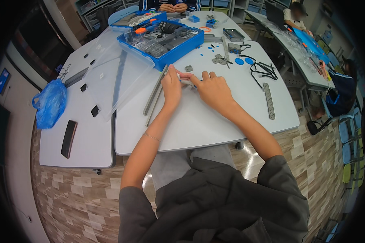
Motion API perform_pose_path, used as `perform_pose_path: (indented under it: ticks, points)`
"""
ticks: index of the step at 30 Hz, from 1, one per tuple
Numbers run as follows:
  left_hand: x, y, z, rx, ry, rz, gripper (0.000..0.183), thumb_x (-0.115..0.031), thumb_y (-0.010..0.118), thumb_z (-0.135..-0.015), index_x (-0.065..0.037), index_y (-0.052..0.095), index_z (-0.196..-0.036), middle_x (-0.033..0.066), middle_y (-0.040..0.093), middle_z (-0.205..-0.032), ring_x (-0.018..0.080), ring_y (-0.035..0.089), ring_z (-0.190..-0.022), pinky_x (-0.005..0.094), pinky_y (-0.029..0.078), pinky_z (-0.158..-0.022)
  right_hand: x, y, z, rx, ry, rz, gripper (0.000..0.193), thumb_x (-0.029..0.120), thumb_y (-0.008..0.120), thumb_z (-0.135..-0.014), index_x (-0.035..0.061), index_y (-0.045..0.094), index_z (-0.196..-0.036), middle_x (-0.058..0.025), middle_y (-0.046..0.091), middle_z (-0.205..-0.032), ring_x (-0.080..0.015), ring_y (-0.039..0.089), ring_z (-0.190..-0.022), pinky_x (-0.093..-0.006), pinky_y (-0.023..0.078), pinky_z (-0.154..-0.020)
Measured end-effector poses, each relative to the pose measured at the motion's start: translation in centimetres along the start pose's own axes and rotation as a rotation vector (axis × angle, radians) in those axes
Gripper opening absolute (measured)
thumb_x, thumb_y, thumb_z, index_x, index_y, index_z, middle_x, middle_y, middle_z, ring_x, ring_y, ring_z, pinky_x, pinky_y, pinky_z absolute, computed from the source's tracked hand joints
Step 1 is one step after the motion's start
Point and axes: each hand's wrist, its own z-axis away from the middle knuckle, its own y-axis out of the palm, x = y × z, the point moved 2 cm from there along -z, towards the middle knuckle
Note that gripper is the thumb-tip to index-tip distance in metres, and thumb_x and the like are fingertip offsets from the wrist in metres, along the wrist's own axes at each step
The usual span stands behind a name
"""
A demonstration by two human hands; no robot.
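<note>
My left hand [172, 87] and my right hand [212, 90] meet over the near part of the white table. Their fingers are closed around a light grey building piece [188, 83], mostly hidden by the fingers, with a bit of blue showing beside it. Long grey beams [153, 97] lie by my left wrist, partly under it. Just beyond my fingers is a small grey connector [188, 68]. Farther right are several grey connectors [219, 60], loose blue pins [210, 47] and two flat blue discs [239, 61].
A blue parts case [182, 47] stands beyond my hands, its clear lid [123, 75] to the left. At right are a black cable [265, 73] and a perforated grey beam [269, 102]. A phone [69, 139] and blue bag [52, 103] lie left. Other people sit beyond.
</note>
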Motion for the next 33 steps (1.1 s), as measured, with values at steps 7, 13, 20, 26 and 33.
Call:
perform_pose_path:
  ticks: [7,13,20,26,33]
  points:
    - [-0.5,0.7,0.6,-0.016,0.057,-0.030,0.054,-0.037,0.028,-0.107,0.002,0.054,-0.081,0.0173,0.071,-0.087,0.0163,0.064,-0.073,0.0316,0.057,-0.068,-0.1,0.2,0.2,-0.040,0.044,-0.007,0.032,0.009,0.063,-0.078,0.0123,0.060,-0.110,-0.0128,0.062,-0.082,-0.0287,0.065,-0.073,-0.0386,0.050,-0.053]
    - [-1.0,0.8,0.8,-0.004,0.056,0.041,0.055,-0.038,0.027,-0.107,0.003,0.054,-0.083,0.0189,0.072,-0.087,0.0192,0.067,-0.078,0.0327,0.058,-0.070,-0.1,-0.2,0.3,-0.022,0.061,-0.043,0.027,0.011,0.062,-0.081,0.0108,0.061,-0.108,-0.0137,0.063,-0.084,-0.0295,0.066,-0.075,-0.0394,0.050,-0.055]
    - [-1.0,0.6,0.7,0.023,0.023,-0.017,0.051,-0.040,0.028,-0.107,-0.002,0.053,-0.083,0.0166,0.073,-0.090,0.0175,0.068,-0.085,0.0317,0.055,-0.071,0.1,0.0,0.5,-0.002,0.050,-0.060,0.022,0.013,0.062,-0.083,0.0101,0.060,-0.105,-0.0151,0.063,-0.085,-0.0303,0.066,-0.076,-0.0401,0.051,-0.056]
    - [-0.7,0.9,1.0,0.021,0.162,-0.115,0.053,-0.036,0.028,-0.108,0.001,0.055,-0.082,0.0147,0.074,-0.083,0.0180,0.070,-0.077,0.0300,0.053,-0.069,0.4,0.3,0.6,0.007,0.044,-0.063,0.021,0.015,0.062,-0.083,0.0043,0.059,-0.101,-0.0135,0.065,-0.075,-0.0310,0.068,-0.067,-0.0410,0.051,-0.055]
    - [-1.9,0.7,0.8,0.051,0.355,-0.086,0.053,-0.034,0.032,-0.107,0.003,0.061,-0.083,0.0139,0.073,-0.076,0.0202,0.070,-0.067,0.0309,0.054,-0.066,0.0,-0.3,0.6,0.047,0.089,-0.440,0.027,0.026,0.065,-0.085,-0.0006,0.064,-0.089,-0.0207,0.066,-0.067,-0.0323,0.068,-0.062,-0.0418,0.053,-0.058]
